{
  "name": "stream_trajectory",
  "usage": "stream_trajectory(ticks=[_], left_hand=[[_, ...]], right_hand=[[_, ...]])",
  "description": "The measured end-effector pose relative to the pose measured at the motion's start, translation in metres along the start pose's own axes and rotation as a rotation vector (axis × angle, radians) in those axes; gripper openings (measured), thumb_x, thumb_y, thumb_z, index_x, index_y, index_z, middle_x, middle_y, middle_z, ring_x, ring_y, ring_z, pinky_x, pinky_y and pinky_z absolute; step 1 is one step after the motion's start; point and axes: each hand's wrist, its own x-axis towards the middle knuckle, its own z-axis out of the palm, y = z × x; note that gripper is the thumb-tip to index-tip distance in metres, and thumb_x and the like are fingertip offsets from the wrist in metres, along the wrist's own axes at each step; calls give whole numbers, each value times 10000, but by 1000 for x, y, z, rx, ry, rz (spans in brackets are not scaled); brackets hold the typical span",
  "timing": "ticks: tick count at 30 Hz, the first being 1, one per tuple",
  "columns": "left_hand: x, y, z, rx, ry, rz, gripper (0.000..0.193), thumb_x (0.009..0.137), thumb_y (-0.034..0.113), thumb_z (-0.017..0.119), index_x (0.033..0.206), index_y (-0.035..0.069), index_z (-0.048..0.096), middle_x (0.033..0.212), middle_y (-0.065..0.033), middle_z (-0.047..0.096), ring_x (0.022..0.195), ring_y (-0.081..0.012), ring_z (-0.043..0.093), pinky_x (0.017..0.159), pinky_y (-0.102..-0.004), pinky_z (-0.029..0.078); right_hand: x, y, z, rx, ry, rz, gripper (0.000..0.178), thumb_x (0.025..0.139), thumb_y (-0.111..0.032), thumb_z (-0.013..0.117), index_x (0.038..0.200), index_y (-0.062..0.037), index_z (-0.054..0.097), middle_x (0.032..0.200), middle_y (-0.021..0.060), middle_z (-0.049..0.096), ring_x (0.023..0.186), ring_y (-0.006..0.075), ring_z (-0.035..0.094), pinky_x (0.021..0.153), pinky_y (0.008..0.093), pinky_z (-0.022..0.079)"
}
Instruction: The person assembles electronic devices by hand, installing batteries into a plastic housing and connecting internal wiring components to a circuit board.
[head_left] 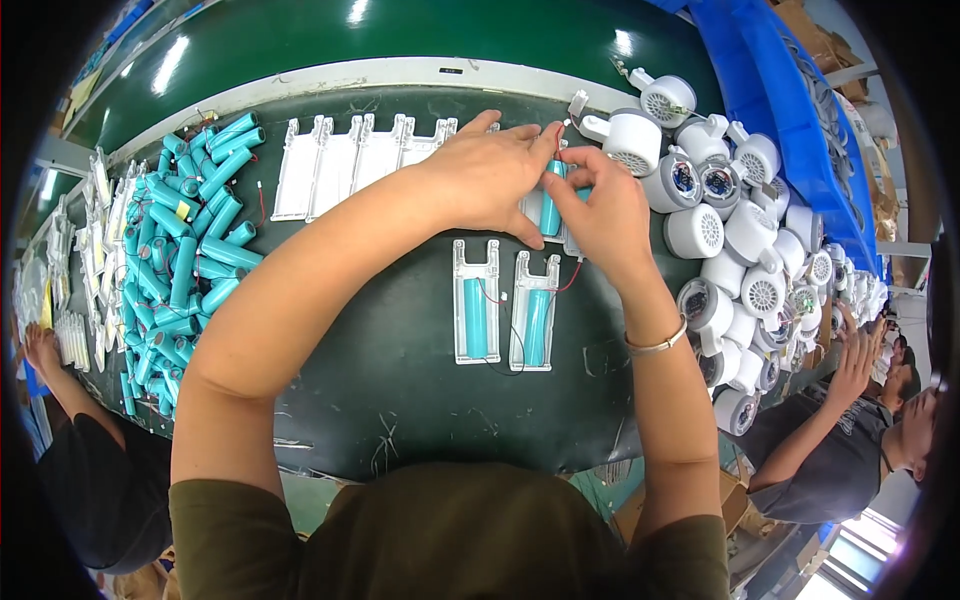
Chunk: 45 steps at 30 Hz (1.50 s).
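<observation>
Beyond the middle of the table, both my hands meet over a teal cylindrical battery (550,212) lying in a white plastic shell. My left hand (492,175) spans it, thumb at the shell's lower left edge and index finger by the upper end. My right hand (612,210) is closed in a pinch near a thin red wire (561,147) at the top; its fingertips partly hide the wire and battery. Closer to me lie two more shells, a left one (460,330) and a right one (517,345), each with a teal battery and thin wires.
Several white shells (335,165) stand in a row at the back. Teal batteries (185,255) are heaped at left. White round-headed housings with handles (695,232) pile up at right, before a blue bin (790,130). Other people sit at both sides, one with a raised hand (855,360).
</observation>
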Motion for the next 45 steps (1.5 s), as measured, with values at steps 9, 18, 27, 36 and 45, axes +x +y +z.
stream_trajectory(ticks=[9,18,27,36,45], left_hand=[[1,3,-3,9,-15,-26,1015,594,423,764,1322,-68,256,1307,-203,408,1192,-293,431,1045,-455,255],[-2,-2,3,-78,14,-8,1026,587,458,754,1310,-85,268,1290,-230,420,1198,-298,429,1038,-472,247],[-1,-4,5,-74,45,1,1014,597,489,735,1312,-65,277,1318,-221,393,1231,-287,390,1058,-451,228],[-3,3,-5,-28,-30,-17,987,603,502,735,1297,-48,301,1313,-215,393,1220,-305,395,1082,-432,191],[-39,48,-43,-38,265,306,887,623,344,757,1314,9,313,1323,-127,420,1278,-308,326,1045,-515,199]], right_hand=[[-1,7,12,-221,153,-207,237,722,-247,670,908,-108,626,774,31,566,755,223,530,666,360,365],[0,3,18,-493,274,-327,239,716,-271,657,908,-128,640,812,11,553,785,199,514,662,354,351],[9,5,16,74,262,-3,138,769,-225,618,836,-117,672,880,60,617,859,286,546,744,397,413],[13,-3,13,194,233,41,153,788,-236,603,808,-95,660,793,80,643,772,300,577,714,409,441],[-64,-31,-50,502,350,-229,92,885,-89,501,908,-27,565,921,93,630,866,189,590,762,301,448]])
